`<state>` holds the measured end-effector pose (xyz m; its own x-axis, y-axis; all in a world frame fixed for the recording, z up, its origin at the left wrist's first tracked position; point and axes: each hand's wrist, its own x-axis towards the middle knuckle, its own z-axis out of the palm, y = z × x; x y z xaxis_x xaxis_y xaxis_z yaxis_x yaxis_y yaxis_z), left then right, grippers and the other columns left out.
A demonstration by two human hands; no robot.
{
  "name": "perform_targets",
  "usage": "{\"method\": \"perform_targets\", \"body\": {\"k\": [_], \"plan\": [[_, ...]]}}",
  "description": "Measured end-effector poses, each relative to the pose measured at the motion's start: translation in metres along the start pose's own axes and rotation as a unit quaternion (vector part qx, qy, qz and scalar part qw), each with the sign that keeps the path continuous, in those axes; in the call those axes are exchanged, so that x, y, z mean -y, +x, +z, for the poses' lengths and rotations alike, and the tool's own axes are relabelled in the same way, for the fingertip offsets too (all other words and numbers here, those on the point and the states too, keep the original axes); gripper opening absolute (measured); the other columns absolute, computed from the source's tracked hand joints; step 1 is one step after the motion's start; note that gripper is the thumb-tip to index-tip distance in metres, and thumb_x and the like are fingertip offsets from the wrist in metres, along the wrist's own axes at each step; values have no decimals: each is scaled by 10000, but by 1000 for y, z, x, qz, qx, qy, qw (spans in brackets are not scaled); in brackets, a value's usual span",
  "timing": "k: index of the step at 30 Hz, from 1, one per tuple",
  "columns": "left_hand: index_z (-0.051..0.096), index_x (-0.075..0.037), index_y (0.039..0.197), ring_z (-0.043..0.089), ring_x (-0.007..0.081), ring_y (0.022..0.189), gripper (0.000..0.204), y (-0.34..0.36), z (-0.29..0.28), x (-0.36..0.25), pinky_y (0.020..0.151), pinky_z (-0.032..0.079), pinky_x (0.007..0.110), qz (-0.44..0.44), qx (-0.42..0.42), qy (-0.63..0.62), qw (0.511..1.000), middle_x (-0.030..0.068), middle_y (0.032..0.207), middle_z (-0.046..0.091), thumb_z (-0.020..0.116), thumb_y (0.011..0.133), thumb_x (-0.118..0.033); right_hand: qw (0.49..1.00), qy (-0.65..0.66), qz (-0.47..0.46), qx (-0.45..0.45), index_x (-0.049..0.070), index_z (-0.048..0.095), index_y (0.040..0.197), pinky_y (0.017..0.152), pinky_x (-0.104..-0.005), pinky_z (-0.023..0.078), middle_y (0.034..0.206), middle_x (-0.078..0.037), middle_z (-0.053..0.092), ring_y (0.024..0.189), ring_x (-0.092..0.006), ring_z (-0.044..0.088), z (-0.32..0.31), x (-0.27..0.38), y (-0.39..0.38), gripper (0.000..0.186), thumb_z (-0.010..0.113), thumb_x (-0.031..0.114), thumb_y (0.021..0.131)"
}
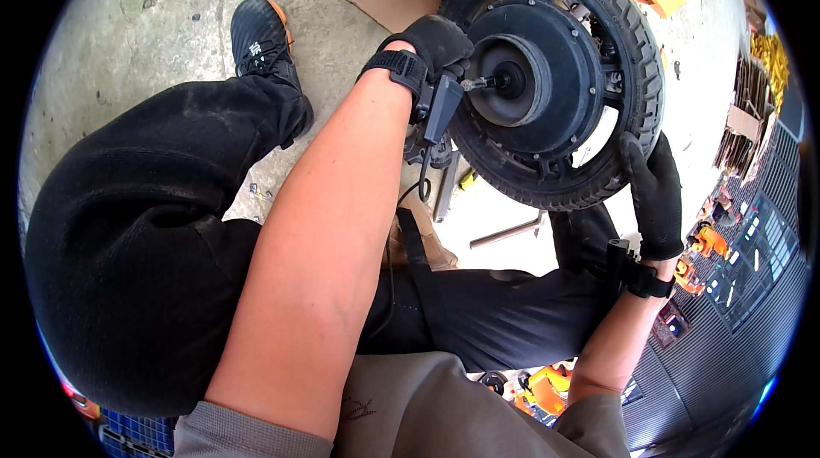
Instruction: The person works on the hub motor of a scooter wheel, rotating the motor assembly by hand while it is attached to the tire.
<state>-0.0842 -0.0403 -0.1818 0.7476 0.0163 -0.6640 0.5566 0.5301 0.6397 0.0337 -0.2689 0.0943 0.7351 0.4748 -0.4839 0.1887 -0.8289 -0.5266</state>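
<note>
Hub-motor wheel (564,74) upper centre-right, near-side axle (512,80) exposed: looks mid-job (remainder unclear). Left hand (436,46) curled beside axle, can't tell pinch; right hand (656,193) clasps tyre (647,57), thumb opposing fingers.

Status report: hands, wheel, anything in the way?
Left hand at axle, grip unclear. Right hand holding tyre. Wheel between hands. Black cable hangs clear.
</note>
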Motion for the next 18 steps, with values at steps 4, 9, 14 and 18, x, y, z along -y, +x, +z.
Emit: {"method": "perform_targets", "body": {"k": [4,9,14,18], "plan": [[694,-32,1045,703,140,719,190,0,0,2,627,602,265,11,1,-4,1000,75,932,709,628,956,-186,1000,-15,8,3,-40,539,1375,1009,-308,450,1262,-97,654,1134,-160,595,0,1,0,389,573,158,1042],[690,-28,1064,705,140,725,199,1,2,1,625,603,266,10,-2,10,1000,76,942,711,622,962,-185,1000,3,-6,-9,-26,553,1348,970,-320,477,1208,-111,677,1083,-171,617,0,-3,1,428,643,216,1007],[689,-30,1049,697,138,712,190,0,3,0,612,596,265,12,2,13,1000,68,916,704,617,959,-182,1000,0,-3,-10,-23,557,1341,963,-313,479,1195,-103,679,1074,-164,616,0,-5,1,415,641,212,1010],[689,-34,1031,686,135,694,182,-1,3,-1,597,586,259,2,-4,18,1000,60,893,696,618,952,-182,1000,12,-10,-7,-22,558,1335,958,-311,481,1192,-106,679,1068,-163,618,1,-5,2,406,639,209,1011]]}}
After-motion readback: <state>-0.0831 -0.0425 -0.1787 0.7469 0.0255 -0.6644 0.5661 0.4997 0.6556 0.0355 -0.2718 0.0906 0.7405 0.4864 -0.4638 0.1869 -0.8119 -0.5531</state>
